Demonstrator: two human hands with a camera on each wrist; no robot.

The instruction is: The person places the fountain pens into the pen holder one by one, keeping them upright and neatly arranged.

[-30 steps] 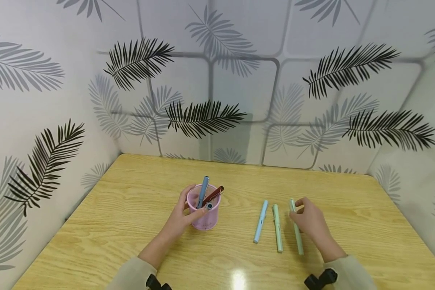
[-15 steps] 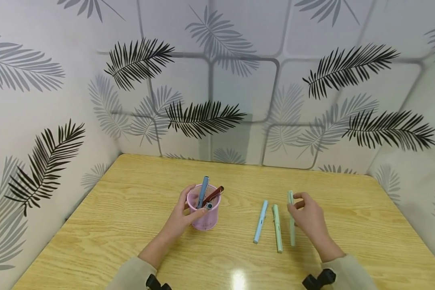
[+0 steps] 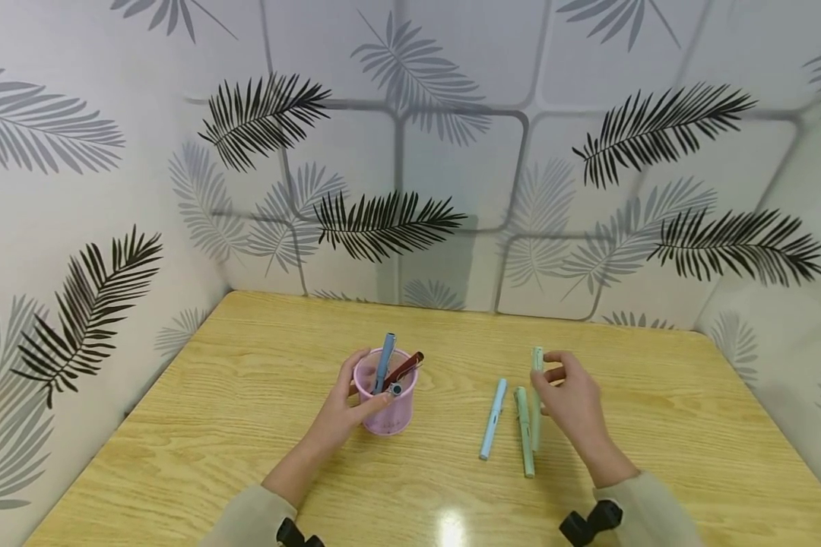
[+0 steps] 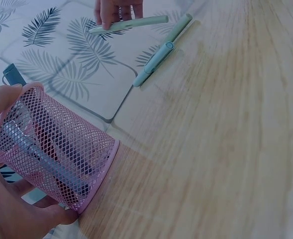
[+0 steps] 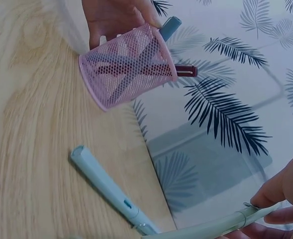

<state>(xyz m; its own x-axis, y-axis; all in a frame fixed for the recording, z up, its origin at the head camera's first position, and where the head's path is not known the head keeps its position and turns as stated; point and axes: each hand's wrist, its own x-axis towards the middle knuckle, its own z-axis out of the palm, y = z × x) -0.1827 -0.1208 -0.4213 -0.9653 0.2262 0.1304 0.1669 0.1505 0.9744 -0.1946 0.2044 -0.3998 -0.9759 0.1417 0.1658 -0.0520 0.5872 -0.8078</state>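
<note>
My left hand (image 3: 335, 418) holds a pink mesh pen cup (image 3: 391, 420) around its side; the cup stands upright on the table. In it lean a blue pen (image 3: 386, 355), a dark red pen (image 3: 410, 363) and another whose round end (image 3: 395, 389) shows at the rim. My right hand (image 3: 578, 403) pinches a pale green pen (image 4: 141, 22) near its upper end, raised off the table. Just left of and below that pen lies a second green pen (image 3: 525, 441). Further left, a light blue pen (image 3: 492, 422) lies between it and the cup.
The wooden table (image 3: 280, 342) ends at a wall (image 3: 445, 251) with a leaf pattern behind it. Another patterned wall (image 3: 75, 228) borders the left side. Light reflects off the table (image 3: 450, 524) near the front.
My right hand has lifted the pale green pen from the table and moved left with it, toward the second green pen. My left hand and the cup have stayed in place.
</note>
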